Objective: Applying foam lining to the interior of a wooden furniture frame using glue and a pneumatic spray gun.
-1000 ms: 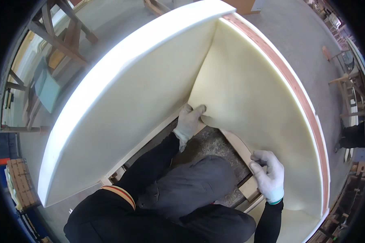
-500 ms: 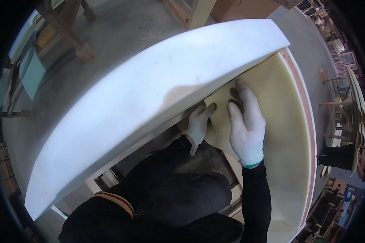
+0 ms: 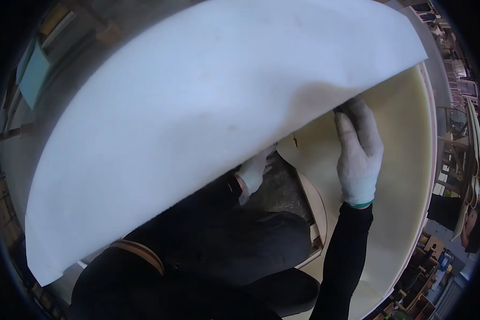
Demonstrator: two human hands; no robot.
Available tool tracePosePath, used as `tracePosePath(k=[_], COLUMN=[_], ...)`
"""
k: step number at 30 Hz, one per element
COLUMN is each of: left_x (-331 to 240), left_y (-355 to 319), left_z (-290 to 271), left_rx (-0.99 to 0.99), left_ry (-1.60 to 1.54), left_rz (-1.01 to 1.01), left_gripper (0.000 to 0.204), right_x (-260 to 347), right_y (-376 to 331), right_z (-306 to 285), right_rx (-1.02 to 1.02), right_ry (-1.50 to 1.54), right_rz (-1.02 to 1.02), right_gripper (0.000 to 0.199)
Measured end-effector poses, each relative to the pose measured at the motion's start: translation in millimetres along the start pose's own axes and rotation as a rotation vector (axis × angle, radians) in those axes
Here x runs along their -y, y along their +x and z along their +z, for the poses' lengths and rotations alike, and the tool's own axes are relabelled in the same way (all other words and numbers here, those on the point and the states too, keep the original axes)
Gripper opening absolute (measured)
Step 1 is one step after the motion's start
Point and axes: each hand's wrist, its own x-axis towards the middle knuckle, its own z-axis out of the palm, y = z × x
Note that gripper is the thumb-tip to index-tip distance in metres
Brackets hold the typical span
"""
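Observation:
A large white foam panel (image 3: 170, 101) with a curved outer edge and a brownish stain spans the upper left and middle. Its straight edge faces me, over a curved shell (image 3: 394, 176) lined with yellowish foam. My right hand (image 3: 360, 154), in a white glove with a green cuff edge, has its fingers bent at the panel's edge near the stain; the fingertips are partly hidden there. Lower and to the left, my gloved left hand (image 3: 255, 170) reaches beneath the same edge, most of its fingers covered by the panel. A small dark slit (image 3: 295, 140) shows in the yellowish foam.
Below my hands, a curved wooden frame piece (image 3: 313, 205) borders an opening onto the grey floor (image 3: 277, 186). A pale blue-green sheet (image 3: 33, 74) stands far left. Crates with tools (image 3: 421, 277) and stacked curved boards (image 3: 473, 160) are at the right, near another person's arm (image 3: 470, 229).
The white panel has tipped toward me, covering more of the shell and part of my left hand. My right hand has moved right, its fingers now at the panel's edge.

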Motion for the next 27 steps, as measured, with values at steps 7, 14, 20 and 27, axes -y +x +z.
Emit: tracePosePath(k=[7, 14, 20, 27], left_x=[35.3, 19.5, 12.4, 30.9], left_y=[50.6, 37.4, 60.5, 93.5], left_z=[-52.1, -34.2, -21.5, -4.7], left_rx=[0.696, 0.615, 0.439, 0.356], left_ry=[-0.588, -0.358, -0.157, -0.287], left_rz=[-0.141, 0.106, 0.215, 0.171], left_gripper=[0.031, 0.03, 0.029, 0.025], right_x=[0.8, -14.2, -43.0, -77.2], right_y=[-4.6, -17.1, -15.8, -4.2], right_z=[0.5, 2.8, 22.6, 43.7], right_rx=[0.047, 0.159, 0.199, 0.238], right_ry=[0.046, -0.107, -0.242, -0.426], right_rz=[0.052, 0.104, 0.029, -0.148], right_gripper=[0.037, 0.029, 0.029, 0.033])
